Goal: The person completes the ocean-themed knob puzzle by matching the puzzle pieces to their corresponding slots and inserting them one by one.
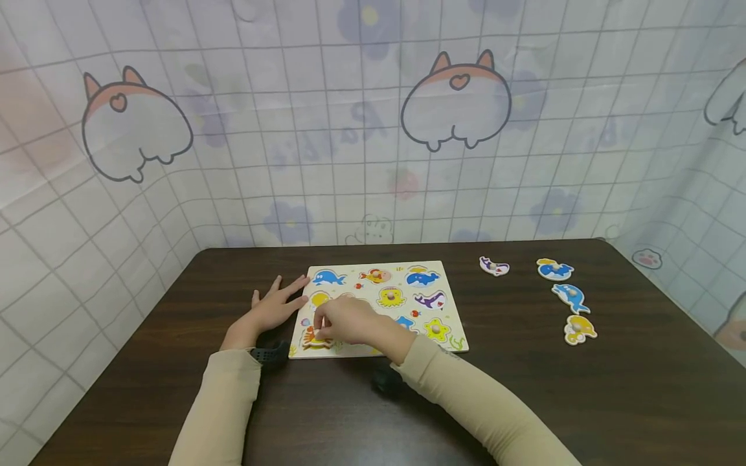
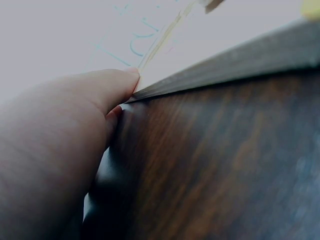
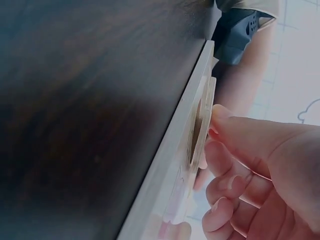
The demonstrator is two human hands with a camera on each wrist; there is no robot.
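Observation:
A pale wooden puzzle board (image 1: 434, 265) with printed sea animals lies on the dark table. Over its near left corner, my right hand (image 1: 352, 320) pinches an orange crab puzzle piece (image 1: 315, 342) between thumb and fingertips. Seen from the right wrist, the piece (image 3: 206, 117) is slightly raised and tilted off the board. My left hand (image 1: 271, 310) lies at the board's left side with spread, straight fingers touching the edge. In the left wrist view the thumb (image 2: 107, 87) rests against the board's edge. Fish, octopus and yellow star pieces are visible on the board.
Right of the board lie a purple whale piece (image 1: 494, 266), a blue whale piece (image 1: 555, 270), a blue dolphin piece (image 1: 572, 298) and a yellow piece (image 1: 579, 329). A patterned curtain (image 1: 373, 181) hangs behind the brown table (image 1: 513, 375).

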